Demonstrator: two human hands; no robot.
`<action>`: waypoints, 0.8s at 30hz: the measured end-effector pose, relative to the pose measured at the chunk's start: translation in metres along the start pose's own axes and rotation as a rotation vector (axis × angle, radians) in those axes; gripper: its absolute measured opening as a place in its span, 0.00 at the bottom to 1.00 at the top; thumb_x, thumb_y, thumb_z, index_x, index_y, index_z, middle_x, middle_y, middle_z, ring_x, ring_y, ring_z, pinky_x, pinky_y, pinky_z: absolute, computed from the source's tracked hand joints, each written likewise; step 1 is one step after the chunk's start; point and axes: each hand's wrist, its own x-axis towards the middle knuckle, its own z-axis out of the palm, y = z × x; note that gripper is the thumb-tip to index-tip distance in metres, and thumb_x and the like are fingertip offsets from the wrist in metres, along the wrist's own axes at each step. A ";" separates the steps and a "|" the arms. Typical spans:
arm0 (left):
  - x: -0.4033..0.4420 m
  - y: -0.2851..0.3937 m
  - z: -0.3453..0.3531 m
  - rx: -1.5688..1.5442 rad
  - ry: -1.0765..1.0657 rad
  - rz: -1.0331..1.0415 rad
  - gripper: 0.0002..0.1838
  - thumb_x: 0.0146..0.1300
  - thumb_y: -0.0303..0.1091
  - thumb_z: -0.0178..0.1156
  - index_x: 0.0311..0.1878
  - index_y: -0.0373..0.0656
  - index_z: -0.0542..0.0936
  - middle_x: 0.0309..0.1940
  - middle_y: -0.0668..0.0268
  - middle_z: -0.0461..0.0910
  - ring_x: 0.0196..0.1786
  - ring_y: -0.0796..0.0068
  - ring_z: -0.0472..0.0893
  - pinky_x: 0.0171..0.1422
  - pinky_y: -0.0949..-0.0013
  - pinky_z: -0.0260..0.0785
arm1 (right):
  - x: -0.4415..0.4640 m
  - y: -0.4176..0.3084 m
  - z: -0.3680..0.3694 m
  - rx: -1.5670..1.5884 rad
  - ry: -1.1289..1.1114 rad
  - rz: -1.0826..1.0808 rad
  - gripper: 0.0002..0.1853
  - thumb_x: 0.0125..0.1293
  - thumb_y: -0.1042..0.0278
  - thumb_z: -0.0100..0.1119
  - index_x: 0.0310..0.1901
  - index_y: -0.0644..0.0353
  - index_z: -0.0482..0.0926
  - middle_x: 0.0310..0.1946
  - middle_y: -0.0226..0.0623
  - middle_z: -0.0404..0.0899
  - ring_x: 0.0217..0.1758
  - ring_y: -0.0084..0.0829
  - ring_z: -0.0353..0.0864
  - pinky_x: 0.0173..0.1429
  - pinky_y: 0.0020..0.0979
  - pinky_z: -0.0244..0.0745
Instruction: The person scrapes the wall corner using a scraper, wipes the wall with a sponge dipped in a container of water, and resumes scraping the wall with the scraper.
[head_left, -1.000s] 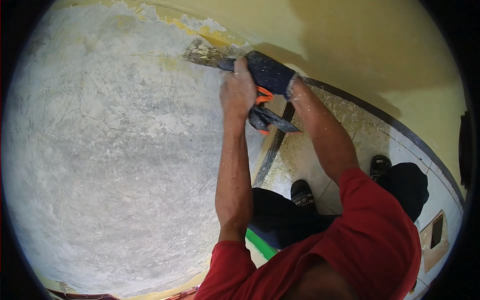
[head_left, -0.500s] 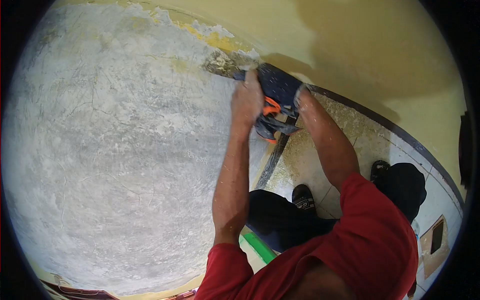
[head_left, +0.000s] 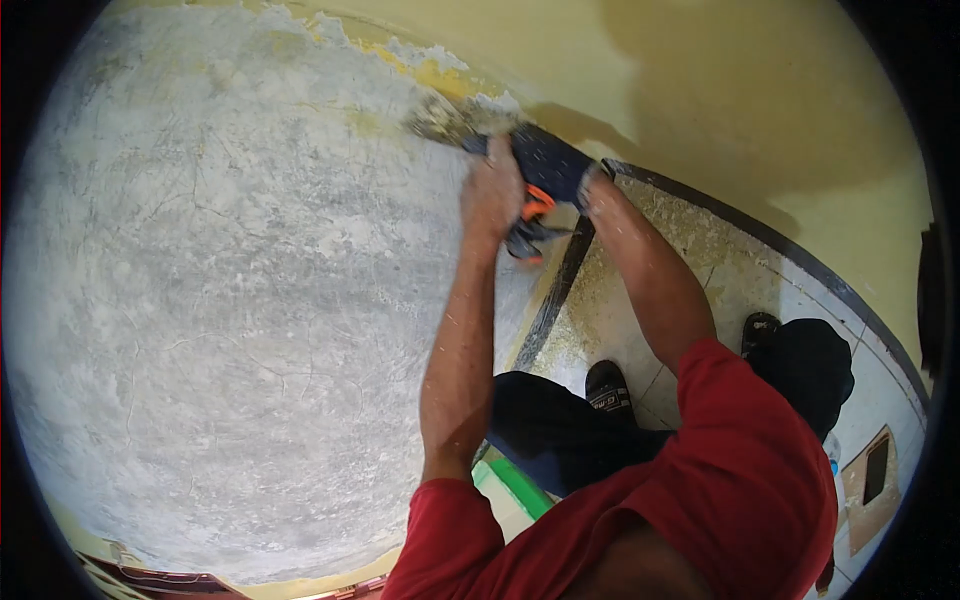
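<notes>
A dark navy, cloth-like thing lies along the wall's corner, flecked with pale dust. My left hand is closed at its left end, blurred by motion. My right hand is hidden by the navy thing; only the dusty wrist shows at its right end, so I cannot tell how its fingers lie. An orange and grey piece hangs beside my left hand, its kind unclear. Just beyond my hands is a rough, crumbly patch of the grey wall, near a ragged edge of yellow paint.
A yellow painted wall meets the floor at a dark skirting. Dust and crumbs cover the floor tiles by a sandal. Beside my leg is a green-edged object. A brown board lies at the right.
The navy thing and both hands have shifted slightly up and left. The orange and grey piece hanging from it has swung left and looks more bunched.
</notes>
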 end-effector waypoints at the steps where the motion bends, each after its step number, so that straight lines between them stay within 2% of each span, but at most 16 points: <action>1: -0.017 0.010 0.006 0.131 0.023 0.107 0.30 0.67 0.49 0.31 0.37 0.27 0.73 0.41 0.39 0.75 0.52 0.50 0.74 0.56 0.57 0.62 | -0.008 0.002 0.000 -0.128 0.024 -0.091 0.08 0.57 0.67 0.52 0.31 0.63 0.76 0.28 0.46 0.75 0.31 0.34 0.72 0.36 0.37 0.67; 2: -0.013 0.013 0.004 0.129 0.031 0.116 0.30 0.67 0.49 0.31 0.37 0.27 0.73 0.41 0.39 0.75 0.52 0.50 0.74 0.56 0.57 0.62 | -0.005 0.007 0.003 -0.136 0.028 -0.099 0.08 0.57 0.67 0.52 0.31 0.63 0.76 0.28 0.46 0.75 0.31 0.34 0.72 0.36 0.37 0.67; 4: -0.007 0.010 0.001 0.016 -0.079 -0.022 0.31 0.65 0.53 0.29 0.48 0.35 0.72 0.47 0.33 0.71 0.54 0.33 0.68 0.59 0.48 0.59 | -0.005 0.008 0.014 0.630 0.167 0.234 0.07 0.56 0.67 0.53 0.29 0.62 0.75 0.27 0.46 0.74 0.31 0.37 0.72 0.36 0.38 0.66; 5: -0.004 0.007 0.000 0.016 -0.091 -0.033 0.31 0.65 0.53 0.29 0.48 0.35 0.72 0.47 0.33 0.71 0.54 0.33 0.68 0.59 0.48 0.59 | 0.010 0.015 0.011 0.045 -0.028 0.208 0.08 0.51 0.64 0.56 0.32 0.58 0.78 0.34 0.46 0.77 0.40 0.43 0.76 0.43 0.37 0.70; 6: 0.003 0.006 -0.007 0.021 -0.107 -0.038 0.29 0.65 0.51 0.29 0.49 0.36 0.71 0.46 0.33 0.71 0.52 0.33 0.69 0.59 0.47 0.60 | 0.024 0.006 -0.001 -0.165 -0.034 -0.078 0.08 0.49 0.64 0.56 0.30 0.56 0.79 0.33 0.46 0.77 0.41 0.46 0.75 0.43 0.38 0.70; 8: 0.015 0.009 -0.022 0.033 -0.121 -0.033 0.25 0.66 0.48 0.31 0.51 0.40 0.70 0.44 0.33 0.72 0.48 0.31 0.72 0.57 0.46 0.62 | 0.026 -0.011 -0.014 -0.282 0.033 -0.170 0.08 0.48 0.64 0.56 0.29 0.56 0.79 0.32 0.46 0.77 0.38 0.47 0.75 0.42 0.38 0.70; 10: 0.000 0.002 0.000 0.087 0.050 0.150 0.29 0.66 0.49 0.33 0.41 0.31 0.74 0.40 0.42 0.77 0.50 0.45 0.76 0.55 0.56 0.65 | 0.011 0.008 -0.003 -0.165 -0.078 0.003 0.08 0.50 0.63 0.55 0.29 0.56 0.79 0.33 0.47 0.77 0.39 0.46 0.76 0.43 0.38 0.70; 11: -0.017 0.019 0.001 0.120 -0.020 0.098 0.27 0.66 0.48 0.32 0.47 0.32 0.71 0.46 0.36 0.73 0.53 0.39 0.71 0.57 0.53 0.62 | -0.002 0.005 -0.003 -0.122 -0.084 0.100 0.08 0.52 0.64 0.54 0.30 0.57 0.79 0.34 0.46 0.78 0.40 0.44 0.77 0.43 0.38 0.70; 12: -0.023 0.016 0.008 0.227 0.014 0.140 0.26 0.67 0.47 0.32 0.48 0.32 0.70 0.45 0.35 0.73 0.53 0.39 0.71 0.57 0.54 0.61 | -0.005 0.001 0.012 0.112 0.355 0.027 0.09 0.53 0.63 0.53 0.31 0.58 0.79 0.32 0.44 0.79 0.39 0.42 0.78 0.42 0.37 0.70; 14: -0.005 0.003 0.005 0.134 -0.030 0.092 0.25 0.67 0.46 0.32 0.49 0.34 0.71 0.43 0.36 0.74 0.52 0.42 0.73 0.57 0.55 0.62 | -0.008 0.021 0.013 0.181 -0.024 0.176 0.09 0.56 0.67 0.55 0.33 0.63 0.76 0.28 0.45 0.77 0.33 0.37 0.76 0.37 0.37 0.68; 16: 0.001 0.008 -0.013 0.188 -0.105 0.132 0.23 0.67 0.45 0.34 0.50 0.37 0.71 0.39 0.36 0.75 0.51 0.46 0.75 0.55 0.55 0.63 | 0.010 -0.006 -0.010 -0.349 -0.180 -0.120 0.08 0.49 0.66 0.56 0.29 0.60 0.79 0.29 0.48 0.78 0.35 0.44 0.77 0.38 0.37 0.70; 17: -0.001 0.017 -0.018 0.158 -0.176 -0.005 0.21 0.66 0.42 0.36 0.52 0.40 0.70 0.39 0.38 0.75 0.51 0.46 0.75 0.55 0.54 0.64 | 0.007 0.005 -0.001 -0.214 -0.089 -0.206 0.09 0.45 0.66 0.59 0.28 0.61 0.78 0.27 0.48 0.77 0.33 0.46 0.77 0.36 0.39 0.70; 18: -0.005 0.016 -0.016 0.159 -0.173 -0.005 0.21 0.66 0.42 0.36 0.52 0.40 0.70 0.39 0.38 0.75 0.51 0.46 0.75 0.55 0.54 0.64 | 0.005 0.007 0.008 -0.214 -0.087 -0.209 0.09 0.45 0.66 0.59 0.28 0.61 0.78 0.27 0.48 0.77 0.33 0.46 0.77 0.36 0.39 0.70; 20: -0.015 0.015 -0.003 0.384 -0.014 0.096 0.20 0.65 0.40 0.38 0.52 0.40 0.70 0.43 0.38 0.75 0.51 0.42 0.74 0.56 0.51 0.64 | 0.001 0.009 0.014 0.087 0.145 0.042 0.10 0.44 0.64 0.59 0.27 0.60 0.78 0.26 0.47 0.77 0.32 0.47 0.77 0.36 0.39 0.70; 22: -0.014 0.017 0.003 0.343 -0.046 0.073 0.20 0.65 0.40 0.37 0.53 0.41 0.70 0.47 0.38 0.73 0.51 0.39 0.72 0.57 0.50 0.63 | -0.007 0.011 0.010 0.023 0.087 -0.002 0.10 0.47 0.63 0.58 0.27 0.61 0.78 0.27 0.49 0.77 0.33 0.48 0.77 0.39 0.40 0.70; 24: -0.014 0.015 0.004 0.340 -0.058 0.087 0.20 0.65 0.41 0.36 0.53 0.42 0.70 0.48 0.37 0.73 0.52 0.39 0.72 0.57 0.50 0.63 | -0.007 0.014 0.017 0.122 0.170 0.067 0.10 0.48 0.64 0.57 0.28 0.62 0.78 0.27 0.51 0.77 0.33 0.47 0.76 0.38 0.39 0.70</action>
